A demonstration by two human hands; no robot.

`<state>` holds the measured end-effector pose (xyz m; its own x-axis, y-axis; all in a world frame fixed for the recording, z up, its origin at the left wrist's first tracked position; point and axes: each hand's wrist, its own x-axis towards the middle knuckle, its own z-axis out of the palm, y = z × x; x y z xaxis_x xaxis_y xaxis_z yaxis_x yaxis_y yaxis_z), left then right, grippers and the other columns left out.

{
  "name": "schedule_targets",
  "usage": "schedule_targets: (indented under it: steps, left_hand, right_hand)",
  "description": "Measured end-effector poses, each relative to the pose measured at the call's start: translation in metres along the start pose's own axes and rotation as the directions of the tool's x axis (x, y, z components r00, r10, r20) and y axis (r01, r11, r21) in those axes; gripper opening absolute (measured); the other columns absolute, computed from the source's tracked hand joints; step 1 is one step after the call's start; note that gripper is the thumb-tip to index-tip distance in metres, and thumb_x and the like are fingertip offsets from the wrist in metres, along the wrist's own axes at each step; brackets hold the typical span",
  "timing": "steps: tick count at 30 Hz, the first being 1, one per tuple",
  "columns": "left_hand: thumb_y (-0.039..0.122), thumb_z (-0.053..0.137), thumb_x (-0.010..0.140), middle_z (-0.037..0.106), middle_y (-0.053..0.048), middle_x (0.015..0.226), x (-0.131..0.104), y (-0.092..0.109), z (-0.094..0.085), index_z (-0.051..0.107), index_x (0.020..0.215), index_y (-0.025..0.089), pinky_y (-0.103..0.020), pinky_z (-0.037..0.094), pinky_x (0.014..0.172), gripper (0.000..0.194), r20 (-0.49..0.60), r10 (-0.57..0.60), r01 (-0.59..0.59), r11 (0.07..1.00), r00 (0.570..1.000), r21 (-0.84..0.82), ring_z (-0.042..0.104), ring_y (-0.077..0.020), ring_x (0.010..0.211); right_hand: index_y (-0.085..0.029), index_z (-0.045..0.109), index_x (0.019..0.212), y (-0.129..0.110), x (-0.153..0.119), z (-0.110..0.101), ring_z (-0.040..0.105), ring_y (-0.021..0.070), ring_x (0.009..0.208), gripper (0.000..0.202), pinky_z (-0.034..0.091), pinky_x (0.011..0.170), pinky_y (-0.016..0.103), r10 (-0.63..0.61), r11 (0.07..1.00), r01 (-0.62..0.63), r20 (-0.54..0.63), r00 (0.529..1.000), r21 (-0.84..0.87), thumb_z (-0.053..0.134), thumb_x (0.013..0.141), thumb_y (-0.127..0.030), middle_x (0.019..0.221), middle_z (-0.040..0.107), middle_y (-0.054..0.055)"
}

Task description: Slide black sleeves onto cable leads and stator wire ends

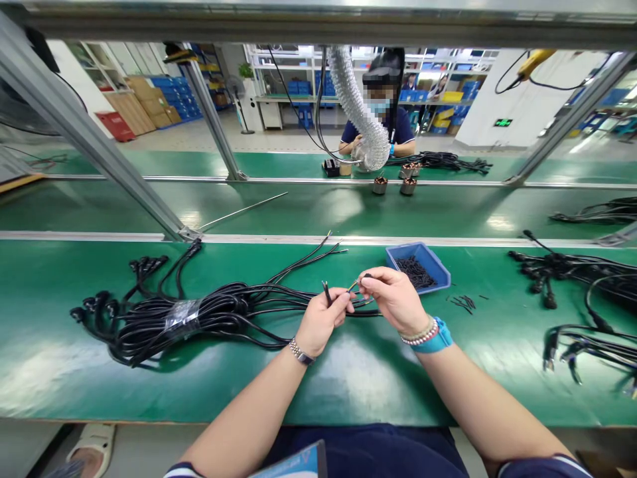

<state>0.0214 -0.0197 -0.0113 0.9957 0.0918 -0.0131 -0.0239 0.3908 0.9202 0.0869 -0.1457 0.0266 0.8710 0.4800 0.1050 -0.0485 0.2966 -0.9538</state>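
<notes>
Black cables [219,309], green tabletop [348,392]

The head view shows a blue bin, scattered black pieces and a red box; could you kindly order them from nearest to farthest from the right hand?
From the right hand:
1. Blue bin: just beyond the hand.
2. Scattered black pieces: on the green table, right of the bin.
3. Red box: on the floor, far off at left.

A green exit sign [503,123] is mounted on the white pillar [537,106]. No lettering, brand or number is legible.
</notes>
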Motion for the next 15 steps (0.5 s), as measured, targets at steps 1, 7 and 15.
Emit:
schedule_targets:
  steps: [1,7,15]
  left_hand:
    - [0.032,0.058,0.075,0.053,0.001,0.06,0.0,0.0,0.0,0.059,0.08,0.012,-0.017,0.022,0.039,0.02,0.003,-0.002,0.002,1.0,1.0,0.0,0.031,-0.0008,0.039]
    - [0.031,0.057,0.075,0.053,0.001,0.061,-0.001,0.001,0.001,0.059,0.079,0.012,-0.017,0.021,0.039,0.02,0.019,-0.014,0.014,1.0,1.0,-0.004,0.031,-0.0005,0.039]
    - [0.032,0.057,0.076,0.053,0.001,0.059,-0.001,0.001,0.001,0.057,0.079,0.012,-0.017,0.021,0.038,0.02,0.009,-0.008,0.008,1.0,1.0,-0.013,0.032,-0.0009,0.039]
  right_hand:
    - [-0.016,0.064,0.068,0.0,0.0,0.0,0.052,0.0087,0.053,0.007,0.042,0.052,0.023,-0.005,1.0,0.005,-0.001,1.0,0.005,0.067,0.063,-0.02,0.062,0.061,0.0]
    - [-0.017,0.065,0.068,0.003,-0.001,-0.001,0.052,0.0086,0.054,0.005,0.042,0.053,0.024,-0.03,0.999,0.03,0.009,1.0,0.021,0.067,0.063,-0.019,0.063,0.061,0.0]
    - [-0.018,0.065,0.068,0.013,-0.001,0.003,0.052,0.0087,0.057,0.003,0.042,0.055,0.024,-0.064,0.998,0.064,0.019,0.998,0.015,0.065,0.065,-0.018,0.067,0.061,-0.001]
